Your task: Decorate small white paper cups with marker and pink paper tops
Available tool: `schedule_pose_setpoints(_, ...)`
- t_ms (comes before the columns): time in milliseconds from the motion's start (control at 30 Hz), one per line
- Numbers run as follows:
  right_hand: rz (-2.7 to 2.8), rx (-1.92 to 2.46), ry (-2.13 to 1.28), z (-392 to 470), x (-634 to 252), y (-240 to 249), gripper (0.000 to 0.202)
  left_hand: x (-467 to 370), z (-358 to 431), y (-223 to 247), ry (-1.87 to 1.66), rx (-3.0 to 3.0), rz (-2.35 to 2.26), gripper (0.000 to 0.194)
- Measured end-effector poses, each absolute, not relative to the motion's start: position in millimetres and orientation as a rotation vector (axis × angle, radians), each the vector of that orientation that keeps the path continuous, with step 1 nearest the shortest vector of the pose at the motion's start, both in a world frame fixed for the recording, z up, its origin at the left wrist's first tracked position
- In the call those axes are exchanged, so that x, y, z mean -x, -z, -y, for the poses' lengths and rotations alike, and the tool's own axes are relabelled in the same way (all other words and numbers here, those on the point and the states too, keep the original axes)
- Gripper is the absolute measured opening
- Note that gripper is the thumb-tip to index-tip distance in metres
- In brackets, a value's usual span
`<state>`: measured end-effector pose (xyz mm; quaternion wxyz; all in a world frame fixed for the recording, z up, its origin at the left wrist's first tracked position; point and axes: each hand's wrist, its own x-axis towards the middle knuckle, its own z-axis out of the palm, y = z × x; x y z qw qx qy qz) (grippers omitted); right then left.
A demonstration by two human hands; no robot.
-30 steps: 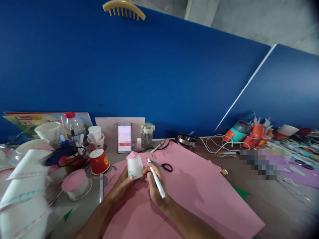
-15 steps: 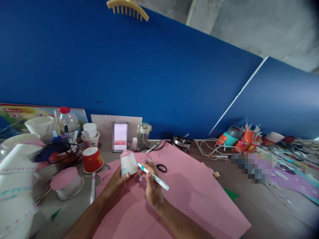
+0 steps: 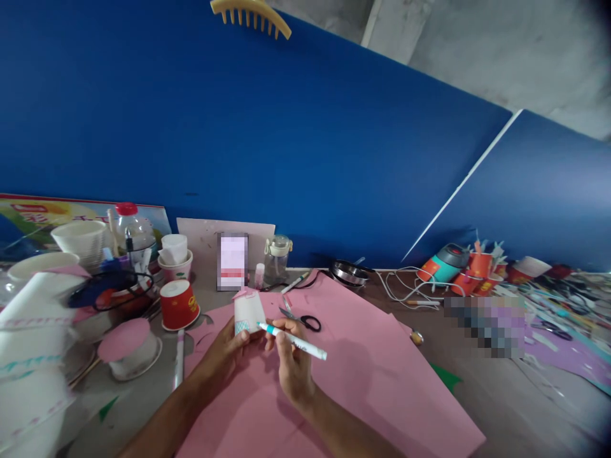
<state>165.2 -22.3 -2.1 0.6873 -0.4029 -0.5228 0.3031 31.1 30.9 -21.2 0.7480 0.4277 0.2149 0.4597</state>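
Note:
My left hand [image 3: 233, 346] is closed around the lower part of a white paper cup [image 3: 249, 308]. Pink paper tops the cup, and a patch of teal criss-cross lines marks its lower left side. Between the fingers of my right hand [image 3: 292, 359] is a white marker pen [image 3: 304, 346] with a teal tip end. That tip is at the cup's lower right side; whether it touches, I cannot tell. Black-handled scissors [image 3: 309, 322] lie just beyond my right hand on a large pink paper sheet [image 3: 382, 381].
A red paper cup [image 3: 177, 305], a pink-topped white cup [image 3: 128, 346] and another marker [image 3: 179, 359] stand or lie at left. A phone [image 3: 232, 262] leans upright behind, beside a clear jar [image 3: 277, 261]. White cables [image 3: 396, 286] and orange cups [image 3: 478, 264] are at right. A blue partition [image 3: 286, 140] rises behind.
The marker's tip has moved down and slightly left along the cup's side, and the pen lies a little flatter. More of the scissors now shows. The whole view has shifted slightly.

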Motion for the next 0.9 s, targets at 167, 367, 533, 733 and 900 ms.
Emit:
schedule_pose_setpoints(167, 1.198, 0.923, -0.651, 24.4, -163.8, 0.1, 0.027, -31.5, -32.6, 26.5, -1.004, -0.926, -0.409, 0.043)
schedule_pose_setpoints(367, 1.201, 0.958, -0.596, 22.9, -164.6, 0.8, 0.025, -31.2, -33.5, 28.9, -0.961, -0.927, -0.372, 0.042)
schedule_pose_setpoints(533, 1.195, 0.969, -0.647, 24.2, -163.6, 1.7, 0.024, -31.1, -33.6, 30.2, -0.980, -0.911, -0.393, 0.041)
schedule_pose_setpoints(733, 1.184, 0.943, -0.653, 24.0, -163.3, -2.6, 0.026, -30.8, -31.3, 26.0, -0.967, -0.943, -0.385, 0.041)
schedule_pose_setpoints(900, 1.164, 0.933, -0.692, 22.7, -166.2, -5.1, 0.025, -31.6, -31.7, 28.0, -0.986, -0.898, -0.400, 0.039)
